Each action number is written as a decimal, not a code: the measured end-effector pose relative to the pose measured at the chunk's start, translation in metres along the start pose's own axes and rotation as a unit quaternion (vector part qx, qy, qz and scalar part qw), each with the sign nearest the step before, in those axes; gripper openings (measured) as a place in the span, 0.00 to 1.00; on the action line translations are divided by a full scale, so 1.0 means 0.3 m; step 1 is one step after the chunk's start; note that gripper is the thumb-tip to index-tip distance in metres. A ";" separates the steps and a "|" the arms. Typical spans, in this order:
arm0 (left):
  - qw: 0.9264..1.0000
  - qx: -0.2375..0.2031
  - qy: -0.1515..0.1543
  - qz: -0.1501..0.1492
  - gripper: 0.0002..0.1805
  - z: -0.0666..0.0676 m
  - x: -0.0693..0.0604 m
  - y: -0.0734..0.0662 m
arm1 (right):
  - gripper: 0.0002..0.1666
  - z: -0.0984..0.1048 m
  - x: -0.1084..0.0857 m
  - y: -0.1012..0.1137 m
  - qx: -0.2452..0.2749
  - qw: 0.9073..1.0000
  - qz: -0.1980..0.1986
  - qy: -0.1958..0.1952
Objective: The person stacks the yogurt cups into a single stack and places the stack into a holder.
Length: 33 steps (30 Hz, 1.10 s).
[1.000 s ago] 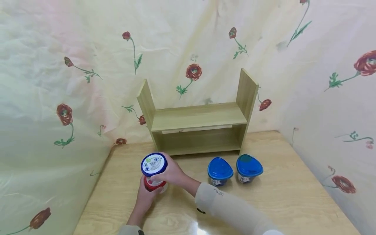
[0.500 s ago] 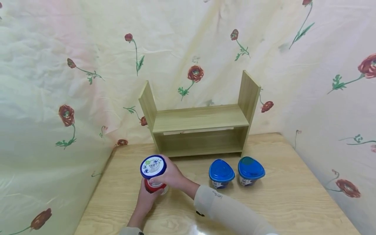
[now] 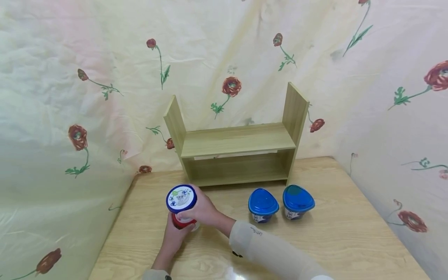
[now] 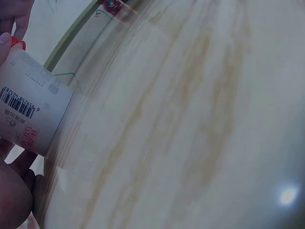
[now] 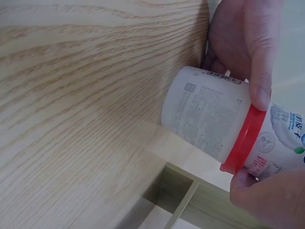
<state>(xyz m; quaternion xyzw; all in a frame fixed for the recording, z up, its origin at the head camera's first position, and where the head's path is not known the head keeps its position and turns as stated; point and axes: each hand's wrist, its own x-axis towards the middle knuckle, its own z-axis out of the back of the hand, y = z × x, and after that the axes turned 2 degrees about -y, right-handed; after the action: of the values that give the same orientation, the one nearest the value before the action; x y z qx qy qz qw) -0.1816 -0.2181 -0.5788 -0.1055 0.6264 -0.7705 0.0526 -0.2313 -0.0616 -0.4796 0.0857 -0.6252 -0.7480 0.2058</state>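
Note:
On the left of the table, two round white tubs stand one on the other. The lower tub [image 5: 205, 112] has a red lid, and my left hand [image 3: 174, 235] grips it near that lid. Over it sits the tub with a dark blue lid [image 3: 181, 198], held by my right hand [image 3: 204, 208] from its right side. In the right wrist view the upper tub [image 5: 286, 138] meets the red lid [image 5: 244, 138]. The left wrist view shows the lower tub's barcode side [image 4: 33, 102]. Some fingers are hidden behind the tubs.
A wooden two-level shelf [image 3: 238, 140] stands at the back of the table [image 3: 325, 241]. Two tubs with rounded-triangular blue lids, a left one [image 3: 263, 202] and a right one [image 3: 298, 199], stand in front of its right part. Flower-patterned cloth [image 3: 115, 97] surrounds the table.
The blue-lidded tub and my right hand have shifted very slightly left over the red-lidded tub. Both hands keep their grip, and the other tubs stay put.

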 end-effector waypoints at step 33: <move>0.999 0.005 0.007 0.054 0.61 -0.001 -0.004 -0.010 | 0.56 0.290 -0.146 0.073 -0.062 0.992 0.037 0.102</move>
<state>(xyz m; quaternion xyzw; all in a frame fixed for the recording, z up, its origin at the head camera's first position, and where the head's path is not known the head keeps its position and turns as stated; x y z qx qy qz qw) -0.1805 -0.2170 -0.5760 -0.0659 0.6276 -0.7705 0.0899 -0.2209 0.0321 -0.4462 0.1256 -0.5557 -0.7646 0.3013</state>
